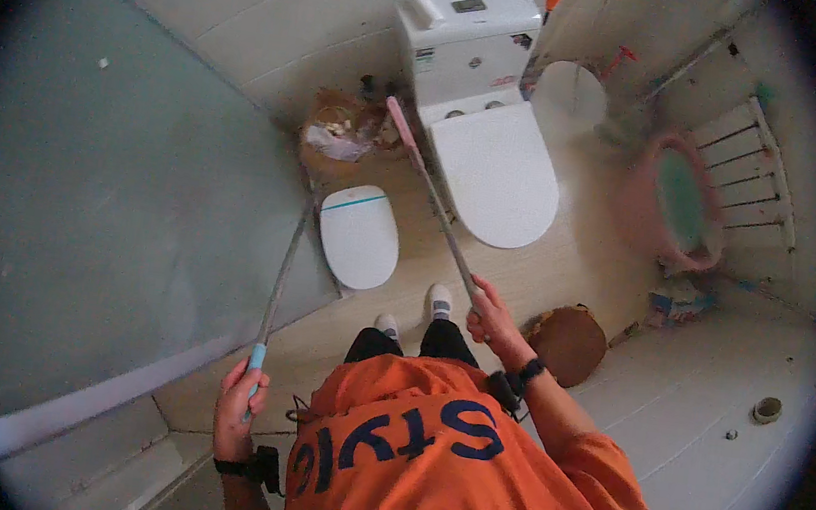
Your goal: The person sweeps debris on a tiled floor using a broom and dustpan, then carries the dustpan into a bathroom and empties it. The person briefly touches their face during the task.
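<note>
My left hand (pixel 239 396) is closed around the light-blue grip of a metal rod (pixel 287 271), which reaches up beside the small white lidded bin (pixel 359 237); what sits on its far end cannot be made out. In my right hand (pixel 495 318) is the metal shaft of a second rod (pixel 448 229). A pink grip (pixel 402 122) forms that rod's far end, between the toilet and a clear plastic bag (pixel 338 137). The white toilet (pixel 496 174) stands with its lid down, just right of the pink grip. The near end of the second rod is hidden by my right hand.
A frosted glass panel (pixel 129 185) fills the left side. A round brown-topped object (pixel 567 346) stands on the floor near my right forearm. At the right are a pink tub (pixel 671 202) and a white rack (pixel 776 172) against the wall. My feet are between the bin and the brown object.
</note>
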